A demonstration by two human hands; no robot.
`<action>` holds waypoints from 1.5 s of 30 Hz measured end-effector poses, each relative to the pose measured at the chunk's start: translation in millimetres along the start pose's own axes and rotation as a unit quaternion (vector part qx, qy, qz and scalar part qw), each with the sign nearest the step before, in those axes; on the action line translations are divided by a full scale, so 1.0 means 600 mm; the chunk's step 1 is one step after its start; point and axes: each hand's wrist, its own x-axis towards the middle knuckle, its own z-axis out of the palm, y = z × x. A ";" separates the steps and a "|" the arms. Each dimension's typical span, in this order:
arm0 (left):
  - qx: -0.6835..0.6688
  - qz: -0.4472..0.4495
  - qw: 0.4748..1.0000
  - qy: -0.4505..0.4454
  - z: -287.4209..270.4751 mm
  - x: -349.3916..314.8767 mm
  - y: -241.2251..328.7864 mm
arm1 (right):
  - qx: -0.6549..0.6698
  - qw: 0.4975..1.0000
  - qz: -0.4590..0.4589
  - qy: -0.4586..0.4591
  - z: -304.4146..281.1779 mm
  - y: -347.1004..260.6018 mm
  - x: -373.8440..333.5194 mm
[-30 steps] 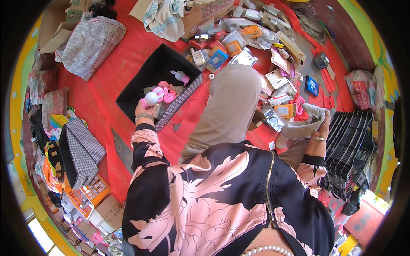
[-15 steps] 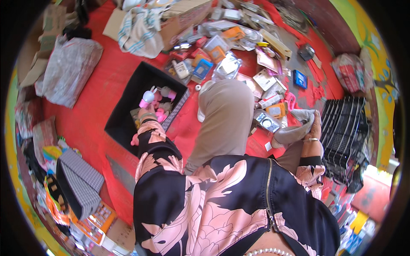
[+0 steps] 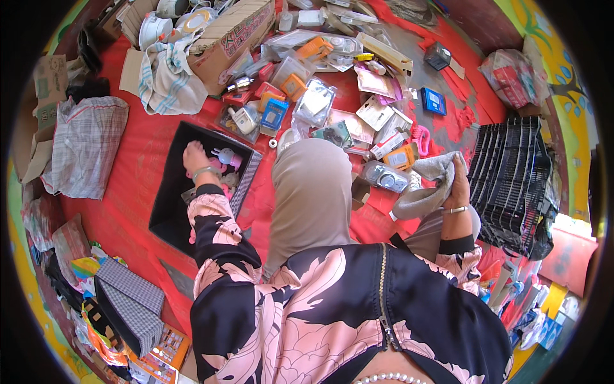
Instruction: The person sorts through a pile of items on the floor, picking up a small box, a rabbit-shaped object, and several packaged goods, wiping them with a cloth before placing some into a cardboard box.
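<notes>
A: Where is the left hand (image 3: 195, 158)?

B: Down in the box (image 3: 169, 208), which is black inside and checked outside. Its fingers are bent, and a bangle (image 3: 206, 170) circles the wrist

A: Is it gripping anything?

B: I cannot tell. Pink shows right beside the palm, but the fingertips are hidden, so it may be grasping a toy or just resting there

A: And the toys (image 3: 228, 158)?

B: In the box, gathered toward its right wall, just beside the hand. One has rabbit ears, a pale head and a pink body; more pink ones lie nearer the wrist

A: What about the right hand (image 3: 459, 187)?

B: It is closed on a grey cloth (image 3: 419, 198), which it holds up well apart from the box. The cloth is bent into a curve, with a gap in the middle

A: What lies between the two hands?

B: The raised knee (image 3: 311, 179). Beyond it packs are heaped on the red floor (image 3: 121, 214): a blue pack (image 3: 274, 115) toward the box, an orange pack (image 3: 401, 156) near the cloth

A: And around the edges?

B: A black crate (image 3: 511, 169) to the right of the right hand, a carton (image 3: 233, 46) ahead with a striped towel (image 3: 167, 78) beside it, and a woven bag (image 3: 89, 146) left of the box
</notes>
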 end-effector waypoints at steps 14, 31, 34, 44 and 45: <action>0.460 -0.083 0.881 0.073 0.236 -0.049 -0.176 | 0.064 0.996 0.049 -0.033 0.049 -0.026 0.003; 0.575 -0.138 0.806 -0.020 0.215 0.050 -0.164 | 0.052 0.995 0.087 0.011 0.062 -0.016 0.014; 0.418 -0.126 0.899 0.015 0.205 0.025 -0.140 | 0.062 0.996 0.069 0.001 0.073 -0.023 0.002; -0.192 -0.202 0.901 -0.333 0.220 -0.192 0.107 | 0.131 0.980 0.053 -0.138 0.063 -0.031 -0.026; -0.233 -0.207 0.874 -0.374 0.224 -0.218 0.142 | 0.149 0.973 0.032 -0.171 0.061 -0.030 -0.031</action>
